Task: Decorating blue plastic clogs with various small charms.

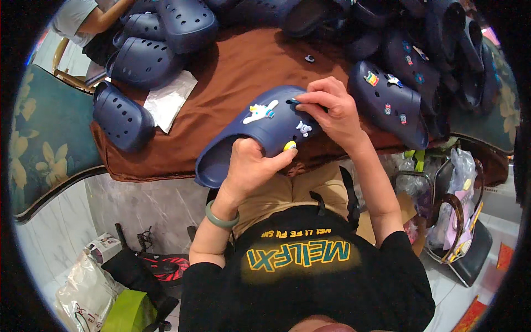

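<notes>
A navy clog (276,131) is held over the near part of the table, its heel end toward the lower left. My left hand (248,166) grips it at the foot opening, fingers inside and thumb against a round yellow charm (290,146). A white figure charm (260,112) and a small pale purple charm (303,129) sit on its upper. At one of the clog's holes, my right hand (334,110) pinches a small blue piece (295,102), mostly covered by the fingertips.
A brown cloth (238,66) covers the table. Beyond lie many navy clogs, including a decorated one (387,102) at right and a plain one (123,116) at left near white paper (170,99). A small loose charm (310,58) lies beyond my hands. Another person's arm (105,16) shows far left.
</notes>
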A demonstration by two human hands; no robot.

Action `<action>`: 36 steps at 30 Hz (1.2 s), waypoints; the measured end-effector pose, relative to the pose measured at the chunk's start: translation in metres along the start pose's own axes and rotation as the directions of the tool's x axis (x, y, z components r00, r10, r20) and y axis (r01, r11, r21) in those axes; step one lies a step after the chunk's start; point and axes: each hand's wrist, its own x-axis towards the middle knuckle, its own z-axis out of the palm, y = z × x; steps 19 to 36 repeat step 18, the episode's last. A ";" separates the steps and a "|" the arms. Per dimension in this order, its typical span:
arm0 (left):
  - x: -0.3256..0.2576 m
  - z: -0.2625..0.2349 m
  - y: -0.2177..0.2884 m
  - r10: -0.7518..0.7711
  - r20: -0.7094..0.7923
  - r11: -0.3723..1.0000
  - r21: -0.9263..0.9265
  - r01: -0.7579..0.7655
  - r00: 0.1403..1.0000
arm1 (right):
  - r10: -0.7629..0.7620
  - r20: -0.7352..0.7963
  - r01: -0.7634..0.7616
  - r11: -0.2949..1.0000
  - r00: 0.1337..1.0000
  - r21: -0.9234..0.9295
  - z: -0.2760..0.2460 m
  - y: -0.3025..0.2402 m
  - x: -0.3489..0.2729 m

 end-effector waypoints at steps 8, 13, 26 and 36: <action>0.005 0.000 0.008 0.021 0.023 0.994 0.105 -0.023 1.000 | -0.236 0.253 0.323 0.860 0.938 -0.396 -0.012 -0.012 0.022; 0.006 -0.002 0.013 -0.097 0.058 0.992 0.084 0.092 0.994 | -0.207 0.277 0.303 0.880 0.938 -0.367 0.001 -0.015 0.015; 0.013 0.005 0.013 -0.008 -0.066 1.000 0.011 0.009 0.998 | -0.174 0.264 0.257 0.911 0.949 -0.322 -0.003 -0.010 0.013; 0.013 0.005 0.013 -0.008 -0.066 1.000 0.011 0.009 0.998 | -0.174 0.264 0.257 0.911 0.949 -0.322 -0.003 -0.010 0.013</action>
